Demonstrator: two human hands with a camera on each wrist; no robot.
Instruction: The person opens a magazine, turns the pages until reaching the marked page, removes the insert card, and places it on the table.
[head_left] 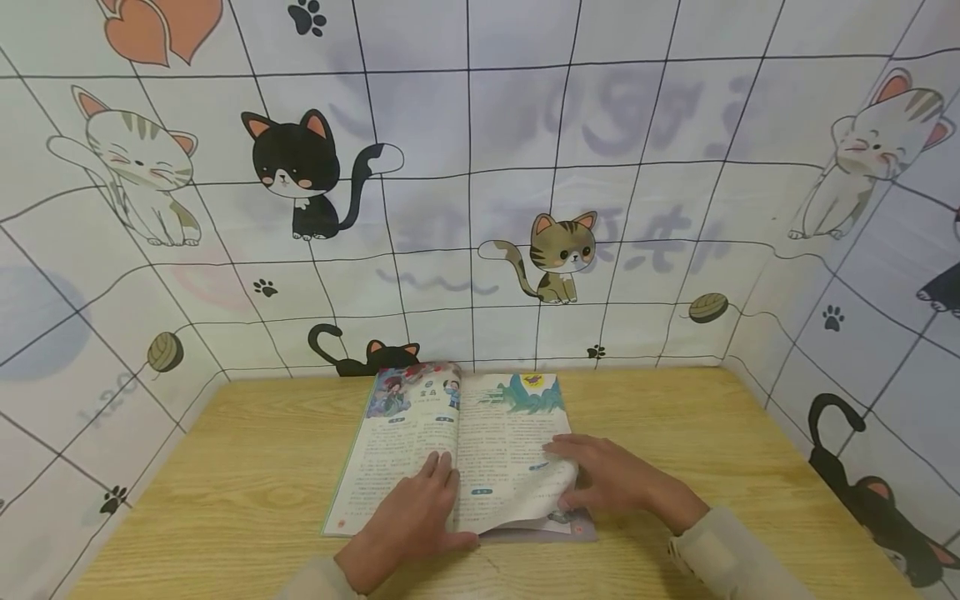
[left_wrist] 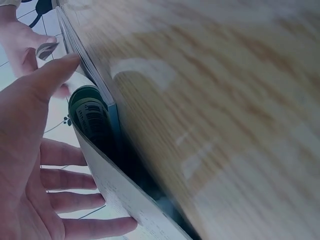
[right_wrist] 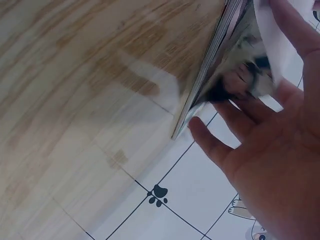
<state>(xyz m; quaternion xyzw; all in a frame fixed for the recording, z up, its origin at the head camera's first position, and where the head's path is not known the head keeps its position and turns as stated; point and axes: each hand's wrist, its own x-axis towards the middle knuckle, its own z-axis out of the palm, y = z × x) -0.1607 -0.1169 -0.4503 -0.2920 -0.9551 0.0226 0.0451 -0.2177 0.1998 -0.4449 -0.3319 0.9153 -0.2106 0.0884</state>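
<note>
An open magazine (head_left: 495, 442) with printed text and coloured pictures lies on the wooden table. My left hand (head_left: 416, 512) rests on its left page near the fold, thumb spread toward the lower edge. In the left wrist view, its straight fingers lie along the bowed left page (left_wrist: 120, 195), beneath which a rolled-over part with a barcode shows. At the right edge, my right hand (head_left: 615, 477) holds a page (head_left: 528, 500) between thumb and fingers, its lower corner lifted and curled. A picture of a dark-haired face shows on a page (right_wrist: 245, 80) in the right wrist view.
The wooden table (head_left: 247, 458) runs to a white grid-patterned covering (head_left: 420, 333) with cartoon cats, at the back and both sides. The magazine's top edge lies close to the back covering.
</note>
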